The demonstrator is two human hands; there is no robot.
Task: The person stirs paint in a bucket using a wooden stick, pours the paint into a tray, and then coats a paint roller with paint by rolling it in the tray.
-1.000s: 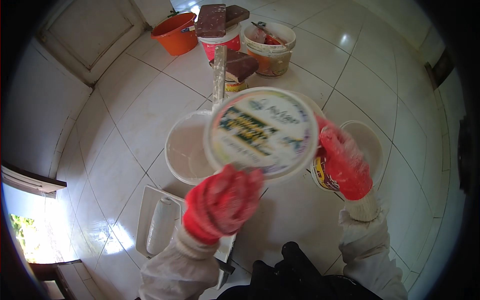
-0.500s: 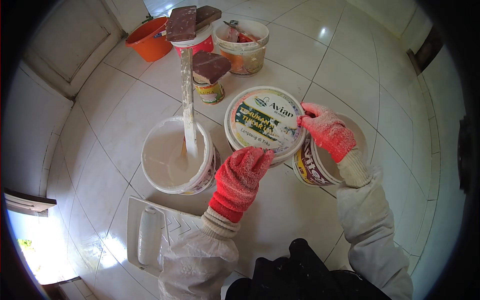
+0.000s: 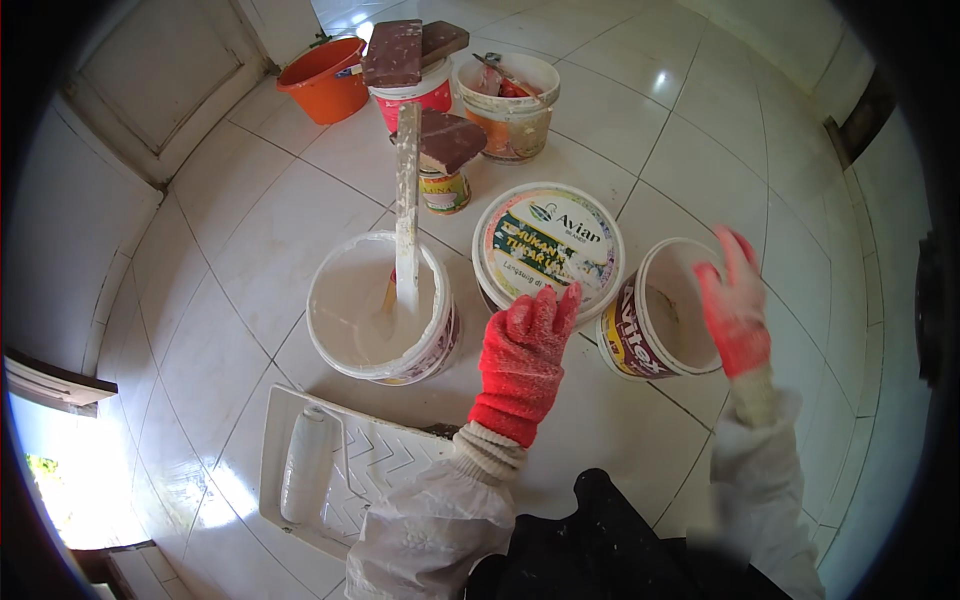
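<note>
A paint bucket with a printed round lid stands in front of me, the lid lying on its top. My left hand, in a red dusty glove, is at the lid's near edge with its fingers stretched out, holding nothing; whether the tips touch the rim I cannot tell. My right hand, gloved alike and slightly blurred, hovers with fingers apart by the right rim of an uncovered, tilted-looking bucket with little in it. To the left, an open bucket holds whitish paint and a paint-spattered wooden stick.
A white roller tray with a paint roller lies near me at left. Farther off stand an orange basin, a pink-and-white bucket and a small can, both topped with brown blocks, and a bucket of tools.
My right hand has let go of the lid's right edge and moved right, over the uncovered bucket. My left hand has shifted slightly right, its fingers straighter. The whole view has shifted a little.
</note>
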